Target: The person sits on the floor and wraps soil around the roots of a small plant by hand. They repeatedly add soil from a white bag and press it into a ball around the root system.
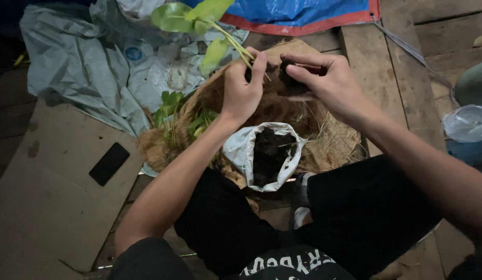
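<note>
Nearest to us are our own knees in black shorts, and between them, at about 6 o'clock from the hands, we see a white sack [246, 150] rolled open on dark soil [269, 155]. To the sack's 9 o'clock a dark phone [109, 164] lies flat on a sheet of brown cardboard [49, 207]. Just beyond the sack our left hand [243, 88] is curled shut, pinching the pale stems of a young plant [210, 31] whose broad green leaves rise toward 11 o'clock. Just beside it, at 3 o'clock, our right hand [329, 83] has its fingertips pressed together around a dark clump of soil [290, 78], held close to the base of the stems. Beneath both hands spreads a brown mat of coconut fibre [324, 140], with more green seedlings [184, 119] lying on it at 8 o'clock. Farther off, grey plastic sheeting [80, 67] lies crumpled at 10 o'clock and a blue tarpaulin [298, 13] with a red edge at 12 o'clock, over wooden planks [401, 67]
</note>
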